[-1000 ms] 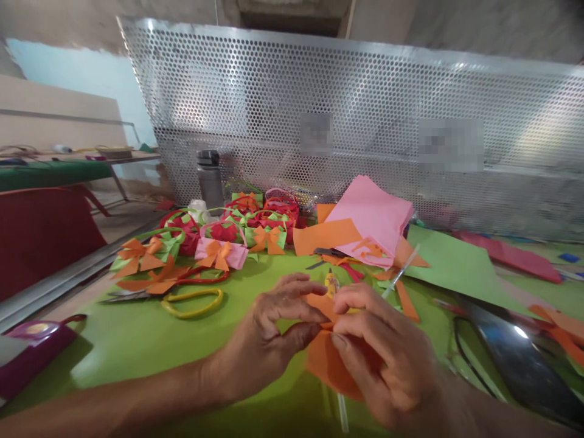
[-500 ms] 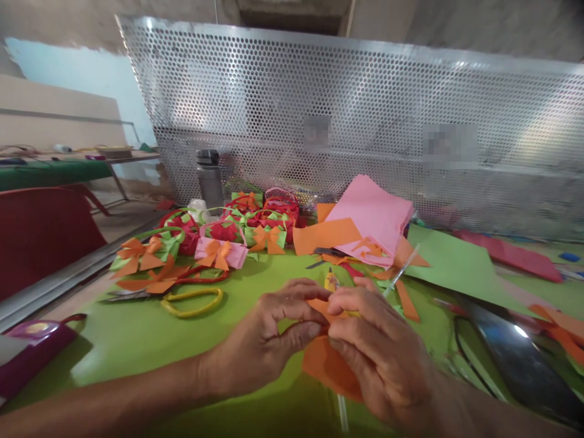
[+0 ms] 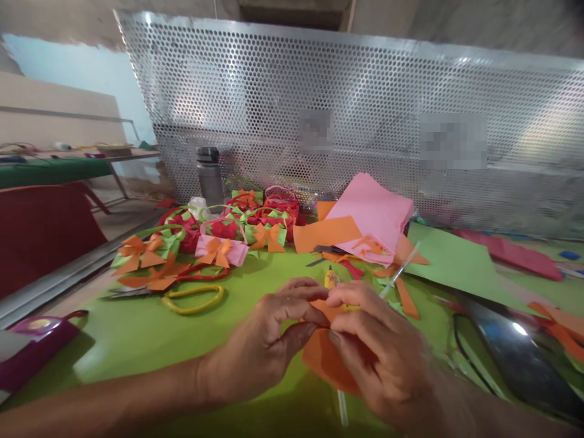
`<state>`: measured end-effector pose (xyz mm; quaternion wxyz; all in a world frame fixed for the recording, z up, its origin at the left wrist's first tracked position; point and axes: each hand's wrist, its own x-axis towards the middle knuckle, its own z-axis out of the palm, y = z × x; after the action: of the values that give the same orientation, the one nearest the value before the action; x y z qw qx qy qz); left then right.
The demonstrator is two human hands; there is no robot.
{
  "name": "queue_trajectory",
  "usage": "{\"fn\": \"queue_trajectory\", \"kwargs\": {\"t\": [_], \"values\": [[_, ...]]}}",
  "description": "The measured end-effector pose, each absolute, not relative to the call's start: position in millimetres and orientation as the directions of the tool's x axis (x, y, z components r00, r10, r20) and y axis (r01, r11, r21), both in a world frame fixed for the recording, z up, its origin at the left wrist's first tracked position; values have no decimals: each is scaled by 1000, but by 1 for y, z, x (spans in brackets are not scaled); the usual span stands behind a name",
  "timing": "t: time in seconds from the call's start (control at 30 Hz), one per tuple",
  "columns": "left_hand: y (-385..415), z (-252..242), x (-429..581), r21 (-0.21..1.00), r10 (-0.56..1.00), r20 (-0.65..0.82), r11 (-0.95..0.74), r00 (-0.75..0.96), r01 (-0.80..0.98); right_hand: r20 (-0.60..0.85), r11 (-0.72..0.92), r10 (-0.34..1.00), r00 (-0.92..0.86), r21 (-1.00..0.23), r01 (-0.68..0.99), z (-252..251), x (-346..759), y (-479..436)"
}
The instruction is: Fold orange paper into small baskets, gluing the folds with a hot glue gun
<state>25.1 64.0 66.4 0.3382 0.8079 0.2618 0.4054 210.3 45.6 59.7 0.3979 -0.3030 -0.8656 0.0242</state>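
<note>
Over the green table (image 3: 173, 347), an orange paper piece (image 3: 328, 362) is pinched between both hands. The thumb and fingers of my left hand (image 3: 278, 334) close on its left side near the upper fold. From the right, my right hand (image 3: 378, 347) grips the same paper, its thumb near the left fingertips. Part of the paper is hidden by the right hand. Just beyond the fingers is a yellow glue bottle tip (image 3: 331, 278). A clear stick (image 3: 342, 407) shows below the paper.
Scissors with a yellow and red handle (image 3: 194, 299) lie left, beside small paper bags with bows (image 3: 221, 250). Behind are a grey bottle (image 3: 210, 179), pink sheets (image 3: 369, 210) and a perforated metal panel (image 3: 274, 91). A green sheet (image 3: 456, 261) and dark phone (image 3: 515, 340) lie right.
Both hands keep their hold on the orange paper. The right thumb and fingers have shifted slightly, and the fold between the fingertips looks a little different.
</note>
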Motion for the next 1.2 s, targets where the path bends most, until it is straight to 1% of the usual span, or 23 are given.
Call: {"fn": "queue_trajectory", "kwargs": {"t": [0.23,0.37,0.5,0.67,0.77,0.87,1.0,1.1,1.2], "values": [[62,66,27,718,666,514,-679,540,153,667,826,520,-533,-233,514,66,210,47],[62,64,28,705,662,523,-690,537,163,642,813,537,-547,-222,538,65,210,48],[62,64,27,712,671,516,-681,533,169,653,824,513,-558,-192,533,64,209,49],[60,67,25,739,670,477,-656,569,152,635,823,518,-573,-190,535,65,209,50],[60,66,26,752,707,478,-636,521,173,636,827,514,-576,-189,529,65,209,50],[61,65,28,698,696,560,-689,450,197,672,815,521,-526,-208,542,64,207,50],[61,66,28,562,614,682,-788,398,253,687,773,583,-434,-305,557,66,207,50],[60,67,26,503,582,714,-813,388,294,685,771,602,-411,-365,522,71,208,52],[60,65,25,481,568,719,-823,401,303,694,781,594,-407,-377,498,73,208,53]]}}
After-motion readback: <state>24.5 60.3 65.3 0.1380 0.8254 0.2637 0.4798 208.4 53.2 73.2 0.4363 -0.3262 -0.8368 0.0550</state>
